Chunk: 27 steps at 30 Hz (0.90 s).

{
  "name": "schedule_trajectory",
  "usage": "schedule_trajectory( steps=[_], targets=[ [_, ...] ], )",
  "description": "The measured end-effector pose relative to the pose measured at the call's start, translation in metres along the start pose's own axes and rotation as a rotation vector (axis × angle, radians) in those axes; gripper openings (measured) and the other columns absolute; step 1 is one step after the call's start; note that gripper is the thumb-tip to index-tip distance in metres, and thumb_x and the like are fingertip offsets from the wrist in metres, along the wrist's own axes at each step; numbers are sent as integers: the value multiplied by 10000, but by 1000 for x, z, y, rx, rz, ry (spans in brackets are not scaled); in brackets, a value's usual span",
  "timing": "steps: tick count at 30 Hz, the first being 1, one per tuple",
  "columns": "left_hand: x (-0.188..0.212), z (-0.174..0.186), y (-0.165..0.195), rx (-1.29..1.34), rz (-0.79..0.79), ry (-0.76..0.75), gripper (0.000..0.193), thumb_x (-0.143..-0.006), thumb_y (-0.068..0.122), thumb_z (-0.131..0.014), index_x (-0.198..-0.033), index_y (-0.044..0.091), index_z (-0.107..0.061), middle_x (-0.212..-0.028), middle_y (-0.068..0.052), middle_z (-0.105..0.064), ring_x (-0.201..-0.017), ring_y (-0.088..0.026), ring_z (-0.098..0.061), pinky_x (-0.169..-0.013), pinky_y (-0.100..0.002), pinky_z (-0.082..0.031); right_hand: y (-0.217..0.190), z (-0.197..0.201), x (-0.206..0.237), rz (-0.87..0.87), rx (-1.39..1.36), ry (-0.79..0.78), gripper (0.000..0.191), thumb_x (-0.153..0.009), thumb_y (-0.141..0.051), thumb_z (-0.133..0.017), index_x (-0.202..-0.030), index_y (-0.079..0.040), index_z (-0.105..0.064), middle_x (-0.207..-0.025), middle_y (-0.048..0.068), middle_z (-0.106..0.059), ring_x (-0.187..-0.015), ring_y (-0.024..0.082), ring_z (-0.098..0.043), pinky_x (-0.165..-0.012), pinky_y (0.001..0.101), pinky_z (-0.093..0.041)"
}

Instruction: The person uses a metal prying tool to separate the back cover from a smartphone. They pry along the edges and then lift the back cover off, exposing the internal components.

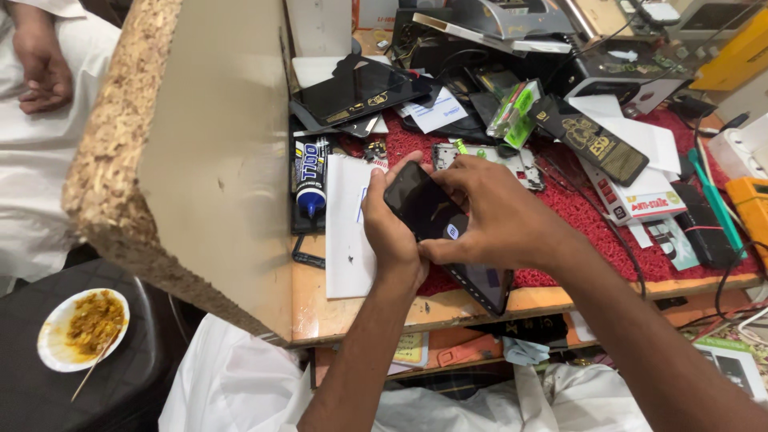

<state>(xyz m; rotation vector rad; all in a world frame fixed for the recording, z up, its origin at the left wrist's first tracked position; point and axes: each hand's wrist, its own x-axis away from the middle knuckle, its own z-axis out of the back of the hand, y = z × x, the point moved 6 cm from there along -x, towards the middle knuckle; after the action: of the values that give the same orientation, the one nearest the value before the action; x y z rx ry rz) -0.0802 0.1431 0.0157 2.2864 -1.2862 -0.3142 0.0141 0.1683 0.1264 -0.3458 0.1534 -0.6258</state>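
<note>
Smartphone (pixel 422 206), dark and glossy, sits at mid-frame, pinched by its edges between the left hand (pixel 390 228) and right hand (pixel 500 216), both closed on it; it looks light, stiff, slippery and breakable, best gripped along the rim. Beneath lies a red mat (pixel 584 216) on the cluttered wooden bench (pixel 336 312); a glue tube (pixel 310 178) lies left.

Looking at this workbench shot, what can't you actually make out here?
Head view:
- Lower end of the black phone: covered by the right hand and left hand.
- Red mat: mostly buried under clutter.
- Shelf beneath the bench: hidden by the bench edge.
</note>
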Motion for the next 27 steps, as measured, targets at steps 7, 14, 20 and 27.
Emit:
schedule_trajectory(
  steps=[7, 14, 20, 27],
  targets=[
    [-1, -1, 3, 13, 30, -38, 648, -1077, 469, -324, -1278, -59, -640, -1056, -147, -715, -930, -209, -696, -868, -352, -578, 5, 1, -2, 4, -2, 31, 952, -538, -483, -900, -1285, 51, -651, -904, 148, -626, -810, 273, -625, -699, 377, -518],
    [-1, -2, 6, -18, 28, -10, 646, -1070, 459, -332, -1261, -76, -641, -1052, -151, -716, -947, -212, -703, -885, -349, -582, 16, 1, 1, -49, -144, 2, 919, -552, -436, -910, -1302, 29, -653, -952, 128, -675, -838, 220, -667, -745, 325, -544],
    [-2, 1, 4, -39, 54, 24, 658, -1062, 478, -349, -1237, -81, -650, -995, -151, -708, -900, -206, -689, -844, -344, -577, 32, -4, -1, -166, -379, -86, 916, -585, -353, -904, -1371, 5, -598, -1026, 86, -764, -901, 169, -710, -834, 301, -568],
    [0, 7, 5, -164, 137, 72, 640, -1052, 492, -370, -1191, -59, -665, -958, -126, -700, -882, -196, -673, -834, -335, -550, 51, -11, 2, -223, -739, -179, 735, -693, -283, -834, -1331, 42, -665, -1030, 84, -726, -931, 163, -673, -854, 326, -542]
  ],
)
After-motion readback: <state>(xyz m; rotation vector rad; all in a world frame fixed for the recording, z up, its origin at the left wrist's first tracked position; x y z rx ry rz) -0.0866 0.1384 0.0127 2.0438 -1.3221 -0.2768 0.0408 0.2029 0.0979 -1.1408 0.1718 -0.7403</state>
